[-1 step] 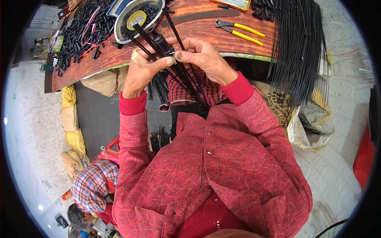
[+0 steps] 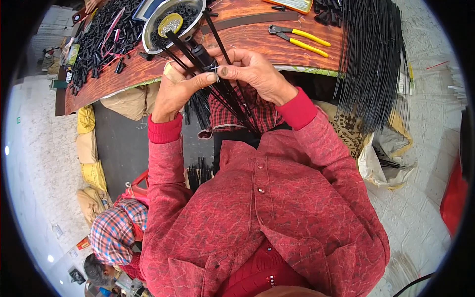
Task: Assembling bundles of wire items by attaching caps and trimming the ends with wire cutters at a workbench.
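Between my hands, above my lap at the table's front edge, stands a black umbrella frame, its thin ribs [image 2: 228, 101] gathered around a tubular plastic hub [image 2: 202, 55]. My left hand [image 2: 170, 96] is closed around the frame from the left, thumb tip just below the hub. From the other side, my right hand [image 2: 262, 79] pinches a thin pale wire [image 2: 217, 75] with its thumb against the hub's lower end. The two thumb tips nearly meet there. Some fingers of both hands are hidden behind the ribs. Wrapping on a left finger looks like pale tape.
On the wooden table [image 2: 247, 37] lie yellow-handled pincers [image 2: 307, 42] and a flat brown strip [image 2: 252, 21]. A metal bowl [image 2: 147, 39] holds black rings and a yellow dish [image 2: 170, 24]. Black tubes [image 2: 94, 59] are heaped left; long rods [image 2: 373, 64] overhang right. Another person [image 2: 114, 232] is lower left.
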A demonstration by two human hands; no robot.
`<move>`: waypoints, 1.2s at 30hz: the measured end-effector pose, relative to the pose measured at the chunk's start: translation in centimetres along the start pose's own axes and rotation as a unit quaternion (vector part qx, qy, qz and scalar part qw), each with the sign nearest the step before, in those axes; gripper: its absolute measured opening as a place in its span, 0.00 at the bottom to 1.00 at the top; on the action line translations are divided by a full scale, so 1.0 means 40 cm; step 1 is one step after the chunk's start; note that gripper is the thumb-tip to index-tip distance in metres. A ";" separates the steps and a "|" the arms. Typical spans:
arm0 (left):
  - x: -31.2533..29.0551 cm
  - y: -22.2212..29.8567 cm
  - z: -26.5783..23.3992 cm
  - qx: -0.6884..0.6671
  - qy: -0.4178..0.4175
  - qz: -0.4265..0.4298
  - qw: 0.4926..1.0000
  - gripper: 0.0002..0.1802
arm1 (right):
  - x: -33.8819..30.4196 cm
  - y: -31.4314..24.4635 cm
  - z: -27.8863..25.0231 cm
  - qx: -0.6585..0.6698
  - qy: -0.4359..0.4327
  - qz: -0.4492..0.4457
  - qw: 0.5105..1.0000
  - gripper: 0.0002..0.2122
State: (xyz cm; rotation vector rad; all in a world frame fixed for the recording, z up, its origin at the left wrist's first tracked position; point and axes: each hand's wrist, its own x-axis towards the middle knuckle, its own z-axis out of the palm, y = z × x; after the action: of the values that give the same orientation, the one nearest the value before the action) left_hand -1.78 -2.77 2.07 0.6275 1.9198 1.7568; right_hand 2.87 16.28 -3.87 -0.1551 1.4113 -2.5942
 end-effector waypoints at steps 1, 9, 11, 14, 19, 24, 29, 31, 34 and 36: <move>0.003 0.005 -0.003 -0.001 -0.001 0.000 1.000 0.24 | 0.003 -0.003 -0.002 -0.007 -0.022 0.010 1.000 0.13; 0.017 -0.008 0.016 0.064 0.009 0.058 0.996 0.23 | 0.014 -0.030 -0.019 -0.044 -0.064 0.029 0.997 0.17; 0.014 -0.009 0.016 0.050 0.011 0.023 0.998 0.24 | 0.018 -0.010 -0.033 -0.034 -0.051 0.034 0.998 0.17; 0.011 -0.005 0.013 0.028 -0.008 0.035 0.999 0.25 | 0.017 -0.005 -0.041 -0.075 -0.064 0.031 0.995 0.21; 0.015 -0.003 0.004 0.037 -0.020 0.067 0.997 0.24 | 0.019 0.000 -0.042 -0.073 -0.061 0.024 0.995 0.23; 0.017 -0.026 0.014 0.089 0.020 0.108 0.990 0.20 | 0.018 -0.006 -0.037 -0.056 -0.057 0.033 0.996 0.25; 0.023 -0.041 0.016 0.165 0.056 0.116 0.978 0.18 | 0.023 -0.010 -0.026 -0.034 -0.037 0.064 0.997 0.21; 0.026 -0.045 0.011 0.107 0.021 0.081 0.991 0.22 | 0.019 -0.001 -0.025 -0.003 -0.020 0.079 0.997 0.16; 0.029 -0.045 0.019 0.046 0.029 0.057 0.997 0.26 | 0.036 0.036 -0.052 -0.001 -0.039 0.120 0.992 0.19; 0.038 -0.053 0.003 0.069 0.001 0.057 0.996 0.28 | 0.037 0.038 -0.061 0.018 -0.047 0.133 0.990 0.20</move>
State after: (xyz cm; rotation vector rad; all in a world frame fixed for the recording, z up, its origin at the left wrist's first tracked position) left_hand -2.95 -1.92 -0.09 0.7983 2.0559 1.7022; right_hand 1.15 17.16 -6.46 -0.0758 1.2586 -2.3614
